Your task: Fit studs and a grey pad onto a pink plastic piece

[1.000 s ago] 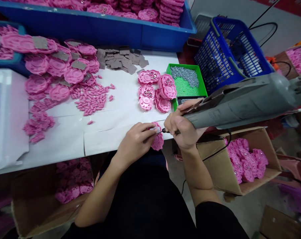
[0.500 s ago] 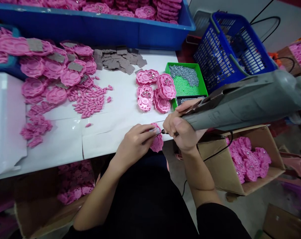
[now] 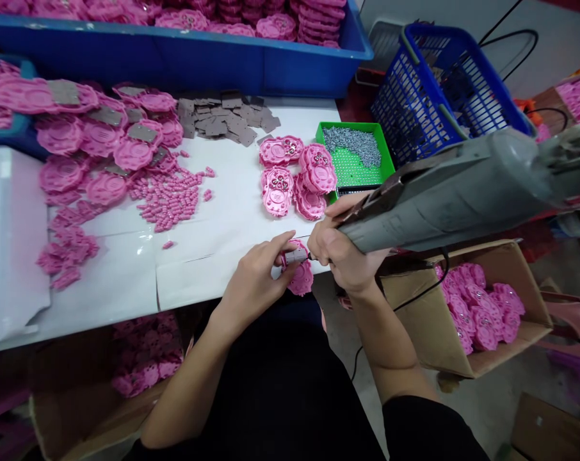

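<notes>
At the table's front edge my left hand [image 3: 256,272] grips a pink plastic casing [image 3: 300,282] between thumb and fingers. A grey metal plate [image 3: 296,255] lies on that casing. My right hand [image 3: 340,253] is wrapped round the front end of a large grey power screwdriver [image 3: 443,198], whose dark tip meets the plate's right side. Whether a screw sits under the tip is too small to tell. Just beyond my hands is a cluster of pink casings [image 3: 277,191] with shiny metal parts. A green tray [image 3: 354,173] behind the screwdriver holds many small screws [image 3: 352,144].
Loose grey plates [image 3: 227,118], stacked pink casings [image 3: 102,137] and small pink pieces [image 3: 169,198] cover the table's left. A blue bin [image 3: 198,61] lines the back. A blue basket [image 3: 453,83] stands right. Cardboard boxes of pink parts [image 3: 429,320] sit below.
My left fingers have opened a little wider around the casing, so more of the grey plate shows. My right hand and the screwdriver have shifted slightly left.
</notes>
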A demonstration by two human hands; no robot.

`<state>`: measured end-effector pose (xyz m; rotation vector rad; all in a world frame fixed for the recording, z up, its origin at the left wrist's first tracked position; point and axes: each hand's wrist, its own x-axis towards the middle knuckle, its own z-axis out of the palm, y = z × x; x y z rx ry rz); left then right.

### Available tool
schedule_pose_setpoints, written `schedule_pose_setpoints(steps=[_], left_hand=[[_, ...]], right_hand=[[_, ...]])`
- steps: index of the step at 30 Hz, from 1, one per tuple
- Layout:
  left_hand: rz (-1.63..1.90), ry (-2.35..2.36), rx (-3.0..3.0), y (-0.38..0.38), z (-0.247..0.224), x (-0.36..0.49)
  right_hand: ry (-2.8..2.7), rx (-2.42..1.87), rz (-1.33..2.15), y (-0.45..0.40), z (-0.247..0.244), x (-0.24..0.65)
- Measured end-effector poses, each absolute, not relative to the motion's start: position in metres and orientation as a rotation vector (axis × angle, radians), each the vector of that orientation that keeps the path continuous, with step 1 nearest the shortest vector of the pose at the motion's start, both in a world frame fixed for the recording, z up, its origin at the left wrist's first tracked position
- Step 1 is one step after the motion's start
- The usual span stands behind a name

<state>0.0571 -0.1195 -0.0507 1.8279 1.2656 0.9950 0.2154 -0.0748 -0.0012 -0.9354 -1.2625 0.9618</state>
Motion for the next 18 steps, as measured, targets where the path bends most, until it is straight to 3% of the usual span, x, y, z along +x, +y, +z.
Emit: schedule_pose_setpoints(steps=[18], left_hand=[[1.012, 1.267, 1.914, -0.1172, -0.0529, 0.0553]], right_hand=[[-1.314, -1.01, 0.985, -0.073, -0.0003, 0.2147]])
